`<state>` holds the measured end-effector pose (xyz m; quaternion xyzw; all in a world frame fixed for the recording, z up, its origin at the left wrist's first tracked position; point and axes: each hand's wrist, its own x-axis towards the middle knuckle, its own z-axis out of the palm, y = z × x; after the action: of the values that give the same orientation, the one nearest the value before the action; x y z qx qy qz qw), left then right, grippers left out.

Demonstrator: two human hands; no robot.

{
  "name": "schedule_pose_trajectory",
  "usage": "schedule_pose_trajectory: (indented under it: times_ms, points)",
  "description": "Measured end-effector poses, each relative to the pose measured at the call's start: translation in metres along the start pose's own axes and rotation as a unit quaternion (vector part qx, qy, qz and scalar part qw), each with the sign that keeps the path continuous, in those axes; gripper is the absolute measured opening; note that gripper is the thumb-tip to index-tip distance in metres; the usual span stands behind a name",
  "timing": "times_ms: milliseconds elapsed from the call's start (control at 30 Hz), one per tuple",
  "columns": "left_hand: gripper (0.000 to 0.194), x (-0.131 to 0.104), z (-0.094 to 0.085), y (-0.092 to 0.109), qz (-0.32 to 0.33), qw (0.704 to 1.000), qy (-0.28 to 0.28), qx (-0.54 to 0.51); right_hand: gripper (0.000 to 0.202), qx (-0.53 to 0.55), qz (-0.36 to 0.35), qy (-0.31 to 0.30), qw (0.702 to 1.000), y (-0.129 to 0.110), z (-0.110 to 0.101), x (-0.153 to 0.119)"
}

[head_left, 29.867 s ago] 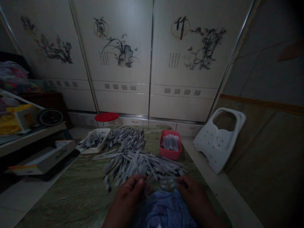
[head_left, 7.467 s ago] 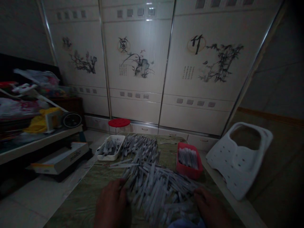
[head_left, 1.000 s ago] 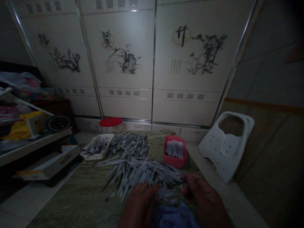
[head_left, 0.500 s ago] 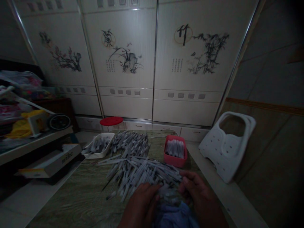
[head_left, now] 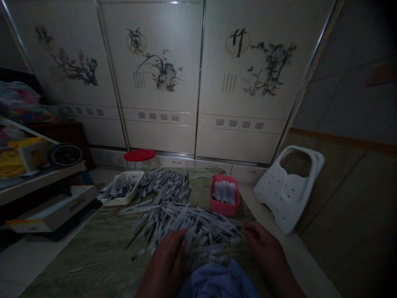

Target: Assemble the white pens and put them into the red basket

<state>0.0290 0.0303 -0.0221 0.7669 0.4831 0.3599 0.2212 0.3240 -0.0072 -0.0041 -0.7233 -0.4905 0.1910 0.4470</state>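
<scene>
A loose heap of slim pale pens (head_left: 173, 215) with dark tips covers the middle of the table (head_left: 77, 256). At the heap's near edge is my left hand (head_left: 169, 252), its thumb and fingers drawn together against the pens; what lies between them is hidden. My right hand (head_left: 263, 246) is just right of the heap, fingers curled into a pinch around something too dim to make out. Several pale pens or clear wrappers (head_left: 207, 250) lie between my hands, above a blue cloth (head_left: 220, 281) at the bottom edge.
A pink bin (head_left: 225, 209) with upright pens stands at the table's right. At the far left is a white tray (head_left: 119, 201) of pens. A red stool (head_left: 139, 155) is behind the table, a white plastic panel (head_left: 288, 194) leans at right, and a box (head_left: 56, 211) sits left.
My hands have moved apart: the left went leftward, the right drew slightly right, away from the heap. The pens between them show more now. The view has shifted a little.
</scene>
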Motion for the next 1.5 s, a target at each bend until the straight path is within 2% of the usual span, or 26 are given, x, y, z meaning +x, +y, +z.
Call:
schedule_pose_trajectory:
  times_ms: [167, 267, 467, 700, 967, 1067, 1167, 1233, 1333, 1500]
  points:
    - [0.037, -0.001, 0.002, -0.008, 0.002, 1.0, -0.003, 0.006, 0.02, -0.111, -0.087, -0.058, 0.988, -0.011, 0.024, -0.011]
    - [0.036, -0.001, 0.0, -0.005, -0.001, 1.0, -0.009, 0.008, 0.022, -0.15, -0.126, -0.067, 0.978, -0.019, 0.035, -0.02]
    - [0.037, -0.002, -0.005, -0.004, -0.01, 1.0, -0.017, 0.013, 0.024, -0.184, -0.081, -0.137, 0.97, -0.018, 0.042, -0.019]
    - [0.039, -0.002, -0.006, -0.008, -0.013, 0.999, -0.045, 0.006, 0.016, -0.198, -0.047, -0.147, 0.968, -0.014, 0.052, -0.008]
    - [0.034, -0.004, -0.004, -0.013, 0.019, 0.999, -0.027, 0.004, 0.013, -0.193, -0.043, -0.155, 0.968, -0.016, 0.057, -0.011]
    - [0.034, -0.005, -0.005, -0.014, 0.029, 0.999, -0.025, 0.008, 0.015, -0.115, -0.038, -0.172, 0.978, -0.027, 0.054, -0.011]
    - [0.034, -0.003, -0.006, -0.01, 0.03, 0.998, -0.058, 0.013, 0.015, 0.032, -0.027, -0.197, 0.98, -0.042, 0.049, -0.013]
    - [0.035, -0.003, -0.006, -0.005, 0.038, 0.996, -0.083, 0.012, 0.013, 0.09, -0.018, -0.211, 0.973, -0.051, 0.046, -0.016]
    - [0.036, -0.004, -0.004, -0.001, 0.06, 0.993, -0.099, 0.006, 0.011, 0.149, 0.0, -0.23, 0.962, -0.058, 0.042, -0.021]
    - [0.037, -0.008, 0.001, 0.002, 0.089, 0.992, -0.085, -0.007, 0.015, 0.179, 0.005, -0.257, 0.95, -0.057, 0.036, -0.024]
